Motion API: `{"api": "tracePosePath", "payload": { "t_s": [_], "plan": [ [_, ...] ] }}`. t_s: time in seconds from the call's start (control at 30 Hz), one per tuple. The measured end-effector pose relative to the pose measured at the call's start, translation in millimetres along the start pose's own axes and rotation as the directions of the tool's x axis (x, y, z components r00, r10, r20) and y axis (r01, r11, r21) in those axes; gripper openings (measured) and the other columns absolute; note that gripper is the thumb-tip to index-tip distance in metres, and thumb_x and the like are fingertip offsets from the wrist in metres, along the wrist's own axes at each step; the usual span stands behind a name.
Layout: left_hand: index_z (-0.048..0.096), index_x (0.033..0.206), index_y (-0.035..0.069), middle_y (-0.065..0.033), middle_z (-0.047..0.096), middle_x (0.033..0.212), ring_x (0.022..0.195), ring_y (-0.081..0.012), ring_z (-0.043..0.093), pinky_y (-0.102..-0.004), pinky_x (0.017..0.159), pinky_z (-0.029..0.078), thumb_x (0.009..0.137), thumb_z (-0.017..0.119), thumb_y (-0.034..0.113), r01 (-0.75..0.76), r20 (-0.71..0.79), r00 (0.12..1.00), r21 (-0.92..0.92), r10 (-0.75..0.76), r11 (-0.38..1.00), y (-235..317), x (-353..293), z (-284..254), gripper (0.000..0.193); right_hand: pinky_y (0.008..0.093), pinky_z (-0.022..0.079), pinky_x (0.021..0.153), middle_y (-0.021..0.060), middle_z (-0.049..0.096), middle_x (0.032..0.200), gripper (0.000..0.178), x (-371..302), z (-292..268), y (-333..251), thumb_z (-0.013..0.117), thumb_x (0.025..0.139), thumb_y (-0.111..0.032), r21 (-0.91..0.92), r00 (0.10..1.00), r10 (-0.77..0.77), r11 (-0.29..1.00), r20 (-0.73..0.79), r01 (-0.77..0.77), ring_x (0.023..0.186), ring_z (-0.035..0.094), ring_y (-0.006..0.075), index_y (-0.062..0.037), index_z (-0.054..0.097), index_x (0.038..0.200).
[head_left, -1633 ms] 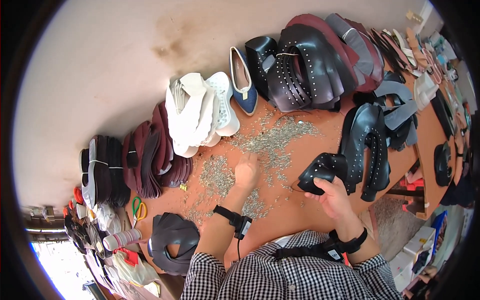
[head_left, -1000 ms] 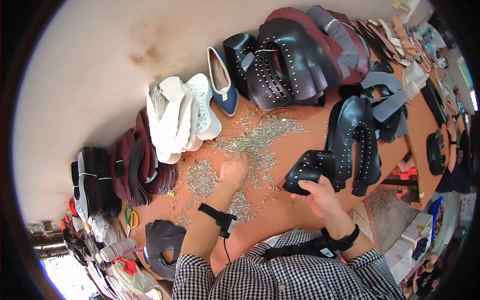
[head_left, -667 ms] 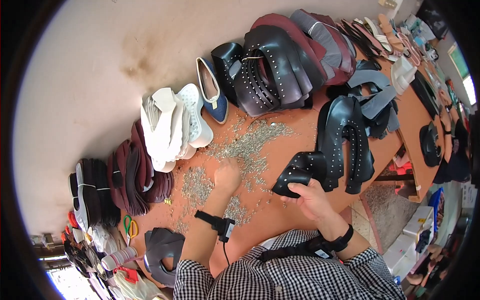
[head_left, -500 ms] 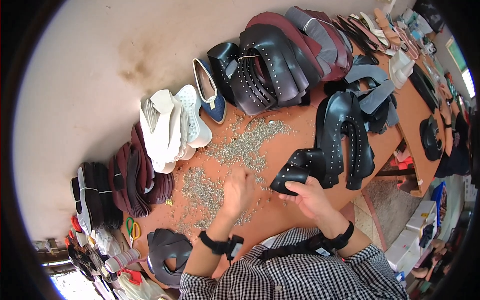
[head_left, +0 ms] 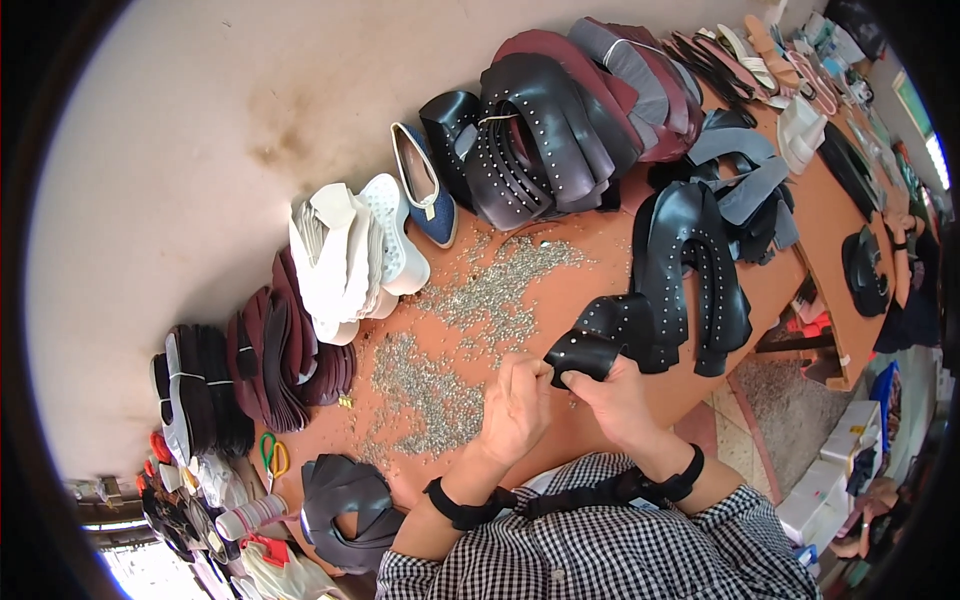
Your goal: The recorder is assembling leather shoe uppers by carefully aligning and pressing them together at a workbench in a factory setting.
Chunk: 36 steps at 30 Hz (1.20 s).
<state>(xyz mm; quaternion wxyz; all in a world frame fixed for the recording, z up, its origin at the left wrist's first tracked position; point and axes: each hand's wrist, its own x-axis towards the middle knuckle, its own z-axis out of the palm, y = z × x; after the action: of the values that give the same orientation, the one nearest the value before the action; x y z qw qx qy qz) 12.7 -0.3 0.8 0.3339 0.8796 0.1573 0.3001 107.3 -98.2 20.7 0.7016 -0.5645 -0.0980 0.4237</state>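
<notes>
My right hand (head_left: 618,398) pinches the near end of a black leather shoe upper (head_left: 582,355) dotted with small silver studs, its thumb on top. At the piece's left edge is my left hand (head_left: 516,408), fingertips pressed together against or very near the leather; whatever they hold is too small to make out. Loose metal studs (head_left: 425,400) lie scattered on the orange-brown table (head_left: 570,425) to the left of and beyond my hands. More studded black uppers (head_left: 690,270) lie just past the held piece, partly touching it.
Along the wall stand stacked studded and maroon uppers (head_left: 560,130), a blue shoe (head_left: 432,190), white soles (head_left: 400,240) and maroon pieces (head_left: 270,350). Scissors (head_left: 272,456) and dark pieces (head_left: 345,500) lie at the left. Another person's arm (head_left: 902,265) reaches in at far right.
My left hand has moved right, from above the loose studs to the edge of the black upper. My right hand keeps its grip and has shifted slightly.
</notes>
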Motion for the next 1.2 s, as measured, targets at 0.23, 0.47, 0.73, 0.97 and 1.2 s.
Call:
{"api": "tracePosePath", "payload": {
  "t_s": [0.23, 0.47, 0.73, 0.97, 1.2],
  "plan": [
    [0.046, 0.083, 0.001, -0.0139, 0.049, 0.079, 0.060, -0.0308, 0.054, -0.0347, 0.048, 0.045, 0.072, 0.058, -0.006, 0.000, 0.004, 1.000, 0.022, 0.000, 1.000, -0.1, 1.2, 3.5, 0.017, 0.0200, 0.045, 0.059, 0.0008, 0.061, 0.081, 0.020, -3.4, -4.5, 4.6, 0.056, 0.076, 0.002, -0.217, 0.994, -0.111, 0.970, 0.008, 0.110, 0.068, 0.054, 0.0057, -0.0005, 0.061, 0.095],
    [0.050, 0.083, 0.000, -0.0089, 0.053, 0.077, 0.062, -0.0183, 0.057, -0.0293, 0.055, 0.047, 0.079, 0.057, -0.001, 0.382, 0.157, 0.924, -0.330, -0.348, 0.864, 1.7, 0.2, -1.9, 0.009, 0.0220, 0.046, 0.059, 0.0027, 0.061, 0.073, 0.018, -8.6, 1.9, -3.5, 0.057, 0.075, -0.001, -0.414, 0.973, -0.232, 0.884, 0.012, 0.216, 0.066, 0.056, 0.0071, -0.0007, 0.061, 0.093],
    [0.054, 0.082, 0.002, -0.0046, 0.058, 0.085, 0.073, -0.0084, 0.054, -0.0184, 0.064, 0.044, 0.079, 0.055, -0.006, 0.578, 0.343, 0.793, -0.686, -0.504, 0.442, -2.1, 5.0, -5.6, 0.009, 0.0267, 0.046, 0.057, 0.0098, 0.062, 0.073, 0.017, -5.4, 1.8, 6.0, 0.062, 0.076, -0.006, -0.503, 0.913, -0.404, 0.777, 0.062, 0.378, 0.062, 0.060, 0.0167, -0.0017, 0.061, 0.092],
    [0.052, 0.078, 0.001, -0.0109, 0.060, 0.090, 0.071, -0.0125, 0.058, -0.0199, 0.060, 0.045, 0.072, 0.056, -0.014, 0.484, 0.295, 0.770, -0.848, -0.566, 0.216, -5.8, -9.8, 7.5, 0.017, 0.0265, 0.046, 0.058, 0.0098, 0.062, 0.074, 0.018, -9.1, 4.2, 9.4, 0.061, 0.075, -0.004, -0.508, 0.911, -0.403, 0.769, 0.086, 0.388, 0.064, 0.060, 0.0173, -0.0032, 0.061, 0.094],
    [0.053, 0.071, 0.001, -0.0086, 0.059, 0.086, 0.077, -0.0132, 0.056, -0.0247, 0.072, 0.047, 0.070, 0.057, -0.016, 0.474, 0.273, 0.756, -0.855, -0.594, 0.211, -9.3, -18.3, 12.2, 0.017, 0.0304, 0.047, 0.059, 0.0133, 0.062, 0.074, 0.019, -11.7, 1.3, 12.3, 0.059, 0.076, -0.003, -0.615, 0.911, -0.391, 0.688, 0.133, 0.385, 0.065, 0.061, 0.0254, -0.0041, 0.062, 0.095]
  ]
}}
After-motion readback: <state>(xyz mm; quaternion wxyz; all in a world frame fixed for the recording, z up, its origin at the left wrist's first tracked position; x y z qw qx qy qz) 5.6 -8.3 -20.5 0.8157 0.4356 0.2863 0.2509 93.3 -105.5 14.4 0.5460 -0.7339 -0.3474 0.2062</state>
